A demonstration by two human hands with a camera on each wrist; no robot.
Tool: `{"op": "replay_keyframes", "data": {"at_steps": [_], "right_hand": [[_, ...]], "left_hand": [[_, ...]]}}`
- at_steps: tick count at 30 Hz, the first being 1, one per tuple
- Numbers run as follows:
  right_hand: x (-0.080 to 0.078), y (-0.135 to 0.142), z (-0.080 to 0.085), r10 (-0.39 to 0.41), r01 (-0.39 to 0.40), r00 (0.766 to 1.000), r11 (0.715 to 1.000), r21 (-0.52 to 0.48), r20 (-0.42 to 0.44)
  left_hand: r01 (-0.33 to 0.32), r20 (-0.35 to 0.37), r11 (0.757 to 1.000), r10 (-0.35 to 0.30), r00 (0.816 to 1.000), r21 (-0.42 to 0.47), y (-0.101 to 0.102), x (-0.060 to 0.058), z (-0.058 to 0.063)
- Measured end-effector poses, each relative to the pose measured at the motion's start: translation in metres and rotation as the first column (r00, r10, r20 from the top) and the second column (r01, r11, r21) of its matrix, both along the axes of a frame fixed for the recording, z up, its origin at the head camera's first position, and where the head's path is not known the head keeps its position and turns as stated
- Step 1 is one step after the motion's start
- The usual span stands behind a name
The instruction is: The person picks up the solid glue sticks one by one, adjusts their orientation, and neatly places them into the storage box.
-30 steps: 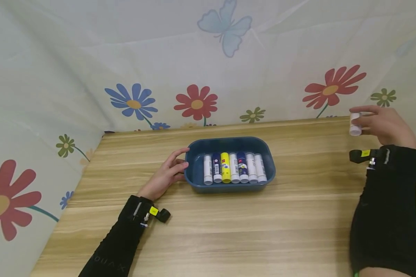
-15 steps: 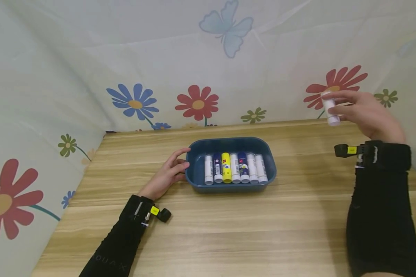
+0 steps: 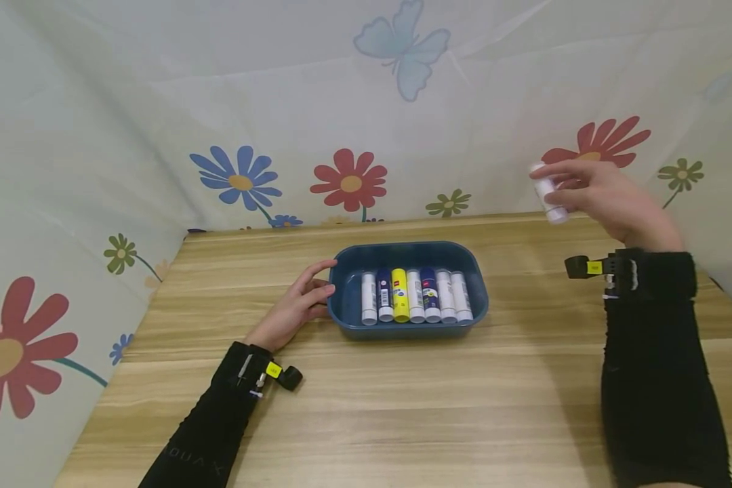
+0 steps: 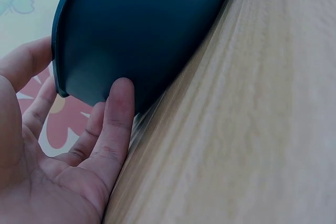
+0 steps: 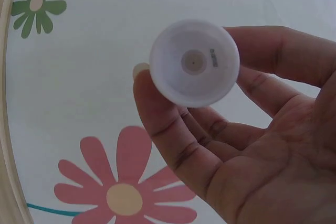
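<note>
My right hand (image 3: 616,196) pinches a white glue stick (image 3: 549,193) between thumb and fingers, in the air right of the bin. In the right wrist view its round white end (image 5: 194,62) faces the camera. A dark blue bin (image 3: 476,318) stands on the table. Against its left end rests my left hand (image 3: 293,308), fingers touching the outer wall and rim without gripping. The left wrist view shows a fingertip (image 4: 121,90) on the bin's outside. Inside lie several glue sticks side by side, mostly white, one yellow (image 3: 399,295), and two dark blue, one of them patterned (image 3: 430,295).
The wooden table (image 3: 366,413) spreads around the bin. A pale curtain (image 3: 500,81) printed with flowers and a butterfly hangs behind the table and along its sides.
My right hand has moved left and a little up, carrying the glue stick towards the bin; the stick has tilted. My left hand and the bin have stayed in place.
</note>
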State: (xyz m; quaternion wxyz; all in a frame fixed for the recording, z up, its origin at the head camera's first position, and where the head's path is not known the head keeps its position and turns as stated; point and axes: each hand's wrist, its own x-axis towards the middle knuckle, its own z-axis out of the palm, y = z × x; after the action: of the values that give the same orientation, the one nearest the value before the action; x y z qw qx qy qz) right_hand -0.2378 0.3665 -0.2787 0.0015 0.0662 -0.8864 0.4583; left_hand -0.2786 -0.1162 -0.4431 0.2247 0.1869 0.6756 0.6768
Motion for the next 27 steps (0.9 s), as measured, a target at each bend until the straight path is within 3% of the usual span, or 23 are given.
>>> {"op": "replay_keyframes", "data": {"at_steps": [5,10,15,27], "right_hand": [[0.001,-0.019,0.004,0.021,-0.021,1.000,0.998,0.062,0.014],[0.004,-0.044,0.011,0.101,-0.101,0.995,0.995,0.019,0.005],[0.007,-0.063,0.016,0.151,-0.151,0.988,0.988,0.038,-0.004],[0.004,-0.088,0.010,0.222,-0.226,0.974,0.968,0.106,0.045]], "left_hand": [[-0.004,0.002,1.000,0.004,1.000,0.002,0.000,0.000,0.000],[-0.006,-0.007,1.000,0.006,1.000,0.001,0.000,0.001,0.000],[-0.006,-0.009,1.000,0.006,1.000,0.002,0.000,0.001,0.000],[0.003,-0.012,1.000,-0.003,1.000,0.018,0.001,-0.001,-0.004]]}}
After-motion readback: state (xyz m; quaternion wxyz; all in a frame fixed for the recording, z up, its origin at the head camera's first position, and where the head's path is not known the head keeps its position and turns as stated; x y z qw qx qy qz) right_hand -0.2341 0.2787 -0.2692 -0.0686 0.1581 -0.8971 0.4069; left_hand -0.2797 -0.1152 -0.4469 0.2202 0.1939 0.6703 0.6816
